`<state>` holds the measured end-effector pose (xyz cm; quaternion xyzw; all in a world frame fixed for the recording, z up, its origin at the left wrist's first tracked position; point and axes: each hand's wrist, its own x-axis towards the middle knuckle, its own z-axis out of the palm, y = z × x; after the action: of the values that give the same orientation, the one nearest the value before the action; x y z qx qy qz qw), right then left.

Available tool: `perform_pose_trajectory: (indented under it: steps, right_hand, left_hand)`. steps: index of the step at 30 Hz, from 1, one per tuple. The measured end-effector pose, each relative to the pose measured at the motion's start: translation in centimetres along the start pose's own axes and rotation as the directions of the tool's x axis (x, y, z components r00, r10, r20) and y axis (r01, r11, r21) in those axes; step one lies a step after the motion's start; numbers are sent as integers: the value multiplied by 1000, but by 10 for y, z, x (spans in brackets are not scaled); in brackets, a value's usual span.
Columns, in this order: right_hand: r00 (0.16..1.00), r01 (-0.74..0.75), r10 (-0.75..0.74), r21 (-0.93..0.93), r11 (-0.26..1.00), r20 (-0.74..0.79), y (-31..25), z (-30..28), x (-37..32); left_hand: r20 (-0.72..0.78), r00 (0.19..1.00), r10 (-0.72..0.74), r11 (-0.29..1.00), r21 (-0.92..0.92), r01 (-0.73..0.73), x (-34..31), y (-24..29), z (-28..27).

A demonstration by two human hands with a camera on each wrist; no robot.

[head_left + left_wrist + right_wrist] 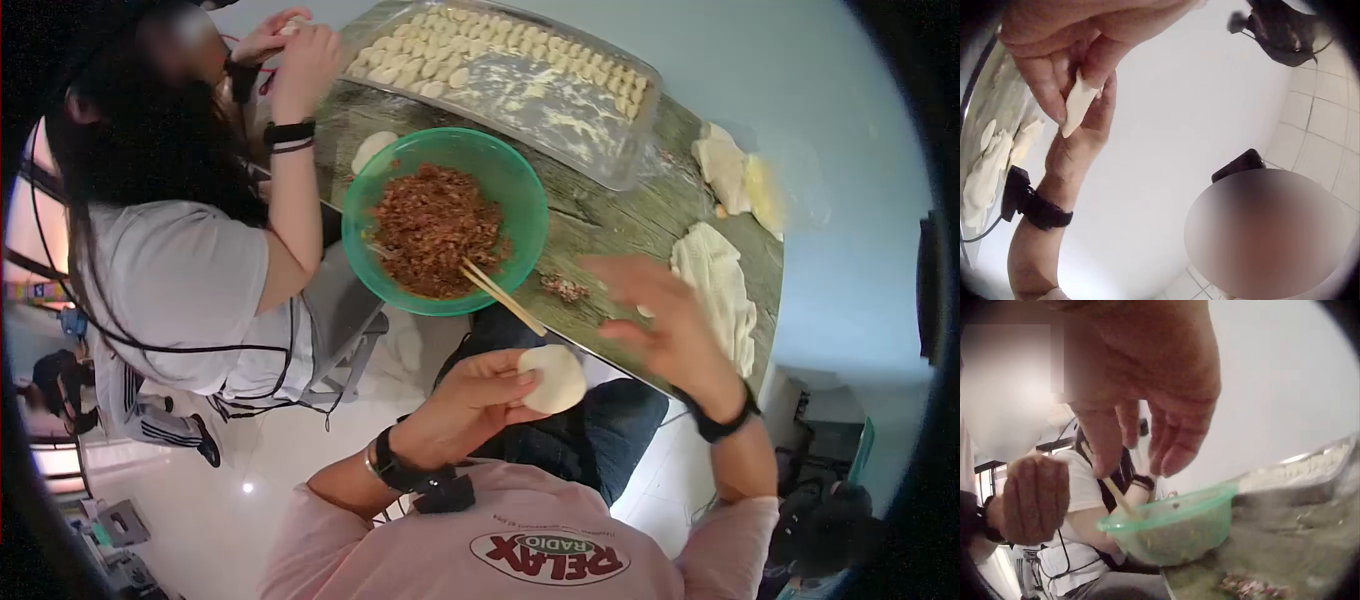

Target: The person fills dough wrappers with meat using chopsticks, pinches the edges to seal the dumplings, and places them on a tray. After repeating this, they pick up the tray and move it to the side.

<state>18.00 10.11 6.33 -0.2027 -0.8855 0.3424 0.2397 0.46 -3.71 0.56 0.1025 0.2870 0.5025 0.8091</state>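
My left hand [462,402] pinches a round white dumpling wrapper [556,381] between thumb and fingers, over my lap by the table edge. Seen in the left wrist view, the wrapper [1080,103] is nearly edge-on. My right hand [668,325], blurred in the head view, is raised over the table edge with fingers spread and nothing in them. In the right wrist view its fingers [1175,434] hang loosely. To the left of it is a green bowl [530,190] of minced filling [435,230]. A pair of chopsticks [505,297] stands in the filling, leaning on the rim.
Behind the bowl lies a metal tray [545,125] with rows of dumplings. White cloth [715,290] and a lump of dough [722,170] are at the right. Spilled filling [565,288] dots the table [575,215]. Another person [185,280] sits at the left.
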Motion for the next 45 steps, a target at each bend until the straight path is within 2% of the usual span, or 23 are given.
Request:
perform_pose_trajectory:
  steps: [3,5,6,7,8,9,11,13,15,16,17,18,20,22,25,31,33,34,36,40,42,45]
  right_hand:
    - [997,43,-43,4,999,67,6,46,34]
    - [974,77,-107,153,985,199,14,63,44]
    - [971,39,-74,155,987,227,14,67,48]
    - [968,42,-79,159,986,237,15,69,52]
    - [977,82,-112,162,983,183,17,72,59]
    - [983,118,-138,161,980,118,20,71,63]
    - [979,170,-190,221,960,71,35,75,72]
    - [972,222,-236,279,934,17,44,76,73]
    - [998,28,-1,397,917,-69,47,75,70]
    - [998,28,0,398,917,-70,47,70,68]
    - [993,-111,122,429,896,3,45,63,66]
    - [968,-248,239,451,857,78,44,57,63]
    - [970,-240,234,416,877,65,47,47,57]
    - [971,-234,232,378,896,51,48,38,49]
    - [959,-262,285,405,876,6,51,26,40]
    - [966,-194,234,287,938,-112,63,16,27]
    - [914,-320,391,402,858,-109,63,11,26]
    - [915,-312,386,403,860,-115,62,8,27]
    - [860,-233,439,566,790,-259,61,5,30]
    - [845,-177,455,655,734,-281,60,9,42]
    - [838,-215,504,722,658,-209,63,11,48]
    - [854,-296,506,691,660,-118,72,16,55]
  left_hand:
    - [-61,993,96,995,-22,-98,-24,6,-16]
    - [-101,975,196,974,-94,-205,-34,9,-25]
    - [-108,973,204,971,-101,-215,-35,9,-32]
    - [-204,917,343,933,-41,-358,-35,8,-40]
    - [-292,829,476,871,28,-491,-35,8,-48]
    - [-296,826,479,869,24,-495,-36,9,-52]
    - [-402,691,601,785,131,-606,-36,15,-58]
    - [-423,674,605,774,116,-622,-37,22,-63]
    - [-419,661,623,764,146,-628,-34,31,-71]
    - [-397,680,616,772,137,-620,-34,36,-65]
    - [-396,681,616,773,138,-619,-33,36,-66]
    - [-370,715,593,797,140,-588,-32,35,-66]
    - [-341,749,568,819,147,-554,-26,32,-64]
    - [-310,817,486,870,88,-485,-14,24,-58]
    - [-272,852,447,893,72,-445,6,16,-51]
    - [-231,875,426,905,85,-418,34,18,-44]
    - [-227,869,440,898,99,-429,39,18,-48]
    - [-234,859,456,890,111,-443,39,19,-51]
    - [-240,845,477,879,124,-461,38,19,-52]
    - [-256,857,447,894,110,-434,23,14,-48]
    - [-263,858,441,897,96,-432,16,13,-42]
    - [-287,881,375,923,22,-385,10,12,-39]
